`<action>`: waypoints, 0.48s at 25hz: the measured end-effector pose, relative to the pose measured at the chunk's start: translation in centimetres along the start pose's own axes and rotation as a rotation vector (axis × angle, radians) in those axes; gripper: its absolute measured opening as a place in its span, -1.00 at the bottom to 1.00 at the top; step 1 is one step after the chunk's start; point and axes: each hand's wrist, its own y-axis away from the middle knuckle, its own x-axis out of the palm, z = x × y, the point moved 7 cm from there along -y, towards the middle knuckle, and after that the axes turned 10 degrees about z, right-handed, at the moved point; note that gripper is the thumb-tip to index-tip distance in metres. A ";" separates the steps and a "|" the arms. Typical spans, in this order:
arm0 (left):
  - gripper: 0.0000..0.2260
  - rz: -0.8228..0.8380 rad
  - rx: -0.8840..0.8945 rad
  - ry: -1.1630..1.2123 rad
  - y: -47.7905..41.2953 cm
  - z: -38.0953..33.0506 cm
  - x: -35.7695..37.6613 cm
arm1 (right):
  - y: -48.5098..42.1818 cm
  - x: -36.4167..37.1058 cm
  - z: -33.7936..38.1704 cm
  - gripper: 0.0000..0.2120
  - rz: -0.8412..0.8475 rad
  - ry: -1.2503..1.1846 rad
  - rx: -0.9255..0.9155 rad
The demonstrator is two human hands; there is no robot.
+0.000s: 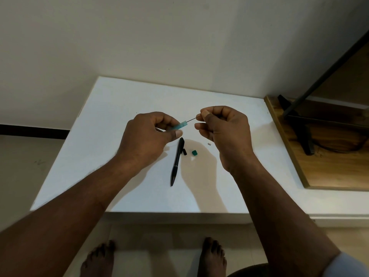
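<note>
Translucent teal plastic lead case [180,125]: pinched by left hand [148,134]. Thin dark pencil lead [192,119]: pinched by right hand [223,128], entering case mouth. Black plastic pen [177,160] on white table [95,140].

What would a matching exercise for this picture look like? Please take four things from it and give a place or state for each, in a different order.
Things:
1. teal tube
2. thin dark rod
3. black pen
4. small green cap

Places or states:
a. lies on the white table, just right of the pen
b. held in the left hand
c. pinched by the right hand
d. lies lengthwise on the table, between the two wrists

Pairs: 1-b, 2-c, 3-d, 4-a
</note>
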 end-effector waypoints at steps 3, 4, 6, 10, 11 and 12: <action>-0.89 0.002 -0.003 0.005 0.0 0.0 0.0 | 0.1 -0.2 0.3 -0.92 -0.026 -0.001 -0.039; -0.89 0.004 -0.003 0.005 0.0 0.0 0.1 | 0.2 -0.3 0.4 -0.93 -0.034 -0.005 -0.050; -0.89 0.006 -0.005 0.003 0.0 0.0 0.1 | 0.2 -0.4 0.5 -0.92 -0.046 -0.017 -0.065; -0.90 0.010 -0.003 -0.001 -0.1 0.1 0.1 | 0.1 -0.4 0.6 -0.87 -0.035 -0.019 -0.080; -0.90 0.012 -0.003 0.001 -0.1 0.2 0.1 | 0.1 -0.3 0.6 -0.87 -0.030 -0.019 -0.085; -0.90 0.012 -0.002 0.000 -0.2 0.2 0.1 | 0.1 -0.2 0.6 -0.86 -0.025 -0.019 -0.091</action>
